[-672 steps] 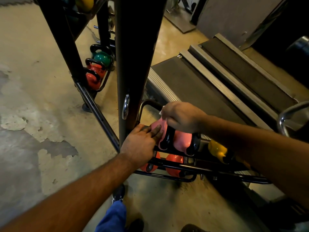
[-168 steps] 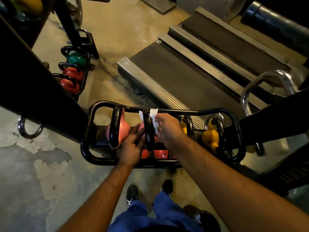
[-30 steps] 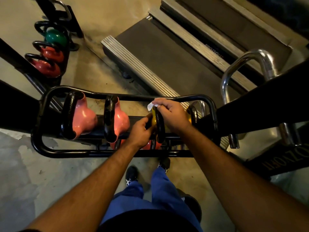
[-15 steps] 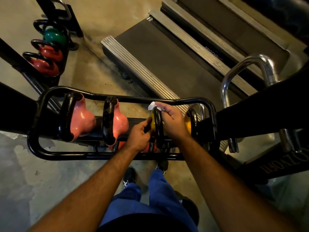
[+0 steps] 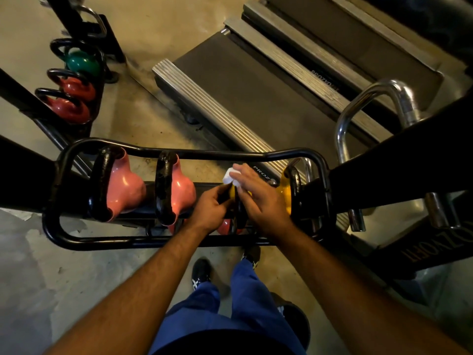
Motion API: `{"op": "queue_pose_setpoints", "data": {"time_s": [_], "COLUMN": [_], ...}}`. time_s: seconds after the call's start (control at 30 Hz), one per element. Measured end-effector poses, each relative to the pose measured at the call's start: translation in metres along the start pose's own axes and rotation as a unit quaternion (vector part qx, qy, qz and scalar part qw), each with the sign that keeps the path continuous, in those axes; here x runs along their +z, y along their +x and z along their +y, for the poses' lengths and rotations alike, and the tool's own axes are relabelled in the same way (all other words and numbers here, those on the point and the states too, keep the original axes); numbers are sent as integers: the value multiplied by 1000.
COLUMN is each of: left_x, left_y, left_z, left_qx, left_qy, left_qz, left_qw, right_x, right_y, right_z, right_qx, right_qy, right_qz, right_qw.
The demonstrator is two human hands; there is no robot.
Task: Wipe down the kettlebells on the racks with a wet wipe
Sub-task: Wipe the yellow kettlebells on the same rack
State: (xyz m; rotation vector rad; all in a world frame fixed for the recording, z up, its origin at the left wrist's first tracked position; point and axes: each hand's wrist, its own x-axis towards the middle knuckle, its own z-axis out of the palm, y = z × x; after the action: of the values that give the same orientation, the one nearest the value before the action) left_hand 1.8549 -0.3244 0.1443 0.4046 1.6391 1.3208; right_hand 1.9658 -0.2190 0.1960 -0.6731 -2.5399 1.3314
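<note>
A black tubular rack (image 5: 64, 237) below me holds two pink kettlebells (image 5: 125, 188) (image 5: 183, 190) on the left and two yellow ones on the right. My left hand (image 5: 208, 210) grips the black handle of the nearer yellow kettlebell (image 5: 232, 192). My right hand (image 5: 258, 196) lies over that kettlebell's right side, fingers extended, pressing a white wet wipe (image 5: 228, 176) against its top. The second yellow kettlebell (image 5: 286, 193) stands just right of my right hand. Red kettlebells (image 5: 225, 226) on a lower shelf show between my wrists.
A second rack at far left carries a green kettlebell (image 5: 82, 63) and two red ones (image 5: 76, 88) (image 5: 67, 111). A treadmill deck (image 5: 256, 93) lies behind the rack, a chrome bar (image 5: 368, 98) and dark frame beams (image 5: 399, 155) to the right. My feet stand under the rack.
My right hand has slid from the handle top onto the yellow kettlebell's right side, fingers spreading out, with the wipe still at its top. The left hand stays on the handle.
</note>
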Motion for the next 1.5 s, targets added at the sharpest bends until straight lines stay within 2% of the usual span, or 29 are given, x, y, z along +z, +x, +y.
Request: {"op": "queue_pose_setpoints", "data": {"time_s": [0.1,0.23,0.4,0.63,0.77,0.93,1.0,1.07,1.13,1.33,1.5], "left_x": [-1,-3,-2,-2,-6,-9,-8,-6,-8,-12,-9], "left_y": [0,1,2,5,7,14,21,26,25,12,13], "left_z": [-1,4,2,0,2,5,6,7,7,2,2], "left_qx": [1,5,24,60,65,55,48,41,39,45,51], "left_qy": [5,19,15,17,36,54,41,38,49,63,70], "left_qz": [-8,-28,-34,-41,-48,-64,-56,-44,-46,-64,-56], "left_qw": [1000,999,999,997,996,995,996,997,997,995,995], "right_x": [6,9,12,-4,-17,-38,-46,-47,-41,-27,-31], "right_y": [-21,-40,-56,-64,-54,-29,-17,-13,-19,-43,-31], "right_z": [6,10,18,28,32,29,24,21,20,29,27], "right_qx": [-42,-105,-201,-278,-319,-379,-373,-358,-361,-417,-438], "right_qy": [-14,-102,-223,-327,-392,-481,-494,-487,-482,-534,-534], "right_qz": [2,-2,2,-71,-117,-190,-169,-141,-141,-196,-202], "right_qw": [999,989,954,900,855,767,767,784,786,709,694]}}
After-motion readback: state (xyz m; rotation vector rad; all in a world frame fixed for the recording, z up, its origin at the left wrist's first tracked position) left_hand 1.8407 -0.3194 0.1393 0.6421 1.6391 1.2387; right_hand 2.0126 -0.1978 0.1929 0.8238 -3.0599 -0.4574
